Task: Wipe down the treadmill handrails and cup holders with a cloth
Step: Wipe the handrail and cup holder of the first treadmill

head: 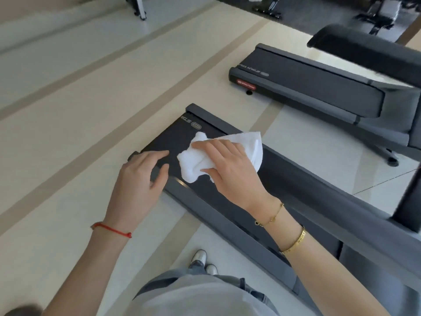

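Right hand (230,165) clutches the white cloth (205,160), left hand (139,174) loose beside it; bunch it firmly before reaching any handrail.

Red string bracelet (111,229) L wrist; gold chain (270,217) + bangle (293,241) R; grey top (198,297), white shoes (198,257).

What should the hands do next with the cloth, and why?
Probably carry the white cloth in the right hand toward a handrail: it is bunched in mid-air above the treadmill belt, touching nothing, and the left hand is free.
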Motion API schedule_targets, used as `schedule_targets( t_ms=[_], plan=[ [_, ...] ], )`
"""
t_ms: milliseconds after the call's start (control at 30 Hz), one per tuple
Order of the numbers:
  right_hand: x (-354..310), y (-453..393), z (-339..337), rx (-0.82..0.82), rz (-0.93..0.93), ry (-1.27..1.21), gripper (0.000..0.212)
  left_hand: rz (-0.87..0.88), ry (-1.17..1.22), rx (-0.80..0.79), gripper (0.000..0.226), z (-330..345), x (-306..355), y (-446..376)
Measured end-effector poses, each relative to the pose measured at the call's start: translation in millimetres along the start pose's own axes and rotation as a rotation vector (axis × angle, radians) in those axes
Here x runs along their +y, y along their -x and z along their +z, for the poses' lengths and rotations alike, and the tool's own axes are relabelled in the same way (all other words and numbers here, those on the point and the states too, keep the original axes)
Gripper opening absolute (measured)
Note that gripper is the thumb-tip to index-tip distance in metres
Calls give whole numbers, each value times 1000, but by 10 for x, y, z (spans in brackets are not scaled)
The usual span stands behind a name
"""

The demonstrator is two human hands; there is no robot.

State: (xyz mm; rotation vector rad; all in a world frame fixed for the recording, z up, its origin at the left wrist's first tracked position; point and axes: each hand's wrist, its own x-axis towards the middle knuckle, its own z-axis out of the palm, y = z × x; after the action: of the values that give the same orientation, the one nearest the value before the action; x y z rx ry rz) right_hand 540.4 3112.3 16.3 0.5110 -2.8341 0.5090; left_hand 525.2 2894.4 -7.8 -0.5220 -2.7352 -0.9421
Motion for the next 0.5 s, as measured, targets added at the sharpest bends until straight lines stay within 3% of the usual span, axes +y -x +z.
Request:
schedule_targets(
  t_ms=[167, 500],
  plan=[
    [-122, 23, 205, -99, -65, -118, 55, -158, -76, 67, 28, -120, -131, 498],
    [-534, -206, 777, -356, -57, -449, 48, -473, -106, 120, 31, -313, -500, 1088]
  ],
)
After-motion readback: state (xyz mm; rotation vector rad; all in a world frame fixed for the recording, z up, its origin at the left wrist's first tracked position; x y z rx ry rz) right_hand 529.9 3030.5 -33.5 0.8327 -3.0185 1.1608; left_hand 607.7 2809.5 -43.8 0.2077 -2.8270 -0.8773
